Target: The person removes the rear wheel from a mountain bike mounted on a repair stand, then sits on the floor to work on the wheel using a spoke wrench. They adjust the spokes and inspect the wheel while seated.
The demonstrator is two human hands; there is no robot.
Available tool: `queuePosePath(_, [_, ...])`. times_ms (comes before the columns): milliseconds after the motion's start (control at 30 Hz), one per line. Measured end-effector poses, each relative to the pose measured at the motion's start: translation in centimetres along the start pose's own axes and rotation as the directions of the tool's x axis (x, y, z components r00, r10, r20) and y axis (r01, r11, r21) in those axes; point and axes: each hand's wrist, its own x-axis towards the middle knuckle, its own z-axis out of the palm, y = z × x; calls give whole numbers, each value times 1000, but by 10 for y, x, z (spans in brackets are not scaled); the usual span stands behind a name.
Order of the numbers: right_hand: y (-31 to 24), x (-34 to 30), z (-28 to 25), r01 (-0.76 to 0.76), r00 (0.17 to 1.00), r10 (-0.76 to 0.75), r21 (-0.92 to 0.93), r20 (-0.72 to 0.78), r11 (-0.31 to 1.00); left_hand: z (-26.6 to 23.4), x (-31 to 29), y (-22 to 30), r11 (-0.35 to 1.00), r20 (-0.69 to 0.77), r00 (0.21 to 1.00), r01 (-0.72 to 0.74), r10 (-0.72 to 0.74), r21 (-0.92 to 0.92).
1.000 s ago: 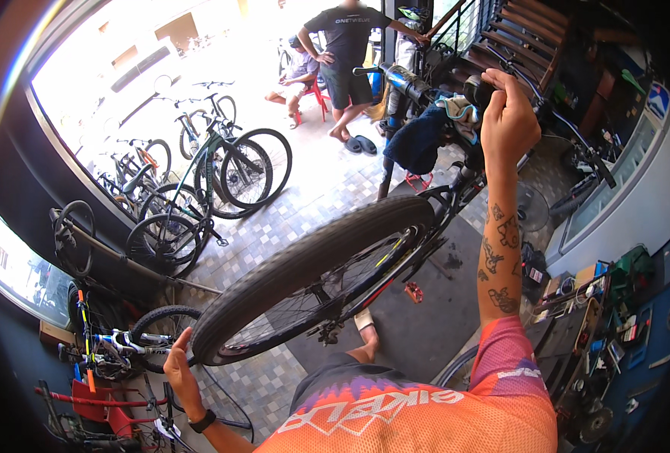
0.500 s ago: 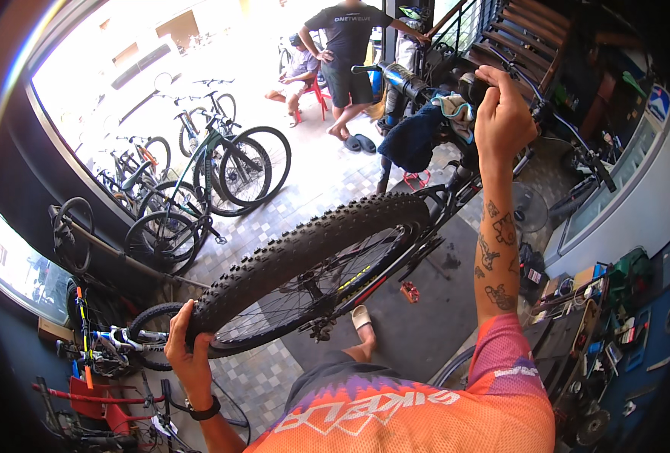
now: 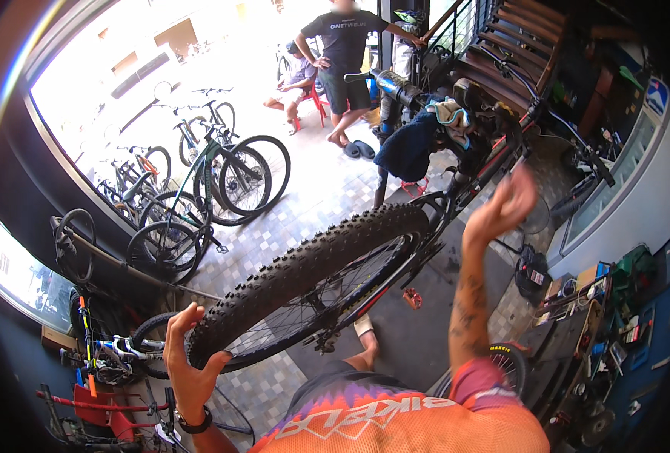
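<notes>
A bicycle with a knobbly black rear tyre (image 3: 305,260) is held up across the middle, its spoked wheel slanting from lower left to upper right. At the tyre's near left end is my left hand (image 3: 190,359), thumb and fingers spread around it in a loose curve; whether the skin touches the rubber is hard to tell. My right hand (image 3: 507,204) is raised beside the bicycle's frame (image 3: 493,170), smeared by motion, so its fingers do not show clearly. Dark blue and pale cloths (image 3: 410,143) hang by the stand's clamp (image 3: 399,87).
Several parked bicycles (image 3: 222,174) stand at the left by the bright doorway. One person (image 3: 342,60) stands beyond, another sits on a red chair (image 3: 316,106). A tool-covered bench (image 3: 591,325) lies on the right, and a red pedal (image 3: 412,298) shows below the wheel.
My right hand has come down from above the bicycle's frame toward me. My left hand's fingers have loosened and spread from the tyre. The view has shifted slightly.
</notes>
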Motion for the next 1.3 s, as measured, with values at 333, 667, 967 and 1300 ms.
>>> queuePosePath(333, [106, -468, -186, -813, -566, 820, -223, 83, -538, 41, 75, 75, 961, 303, 938, -223, 166, 164])
queuePosePath(667, [98, -565, -154, -777, -558, 663, -34, 499, -628, 53, 88, 87, 941, 291, 924, -300, 247, 155])
queuePosePath(967, [97, -570, -166, -841, -507, 664, -145, 550, -522, 54, 89, 82, 968, 282, 944, -215, 172, 127])
queuePosePath(1300, [97, -569, -177, -826, -563, 734, -283, 379, -487, 49, 84, 85, 981, 248, 956, -178, 153, 78])
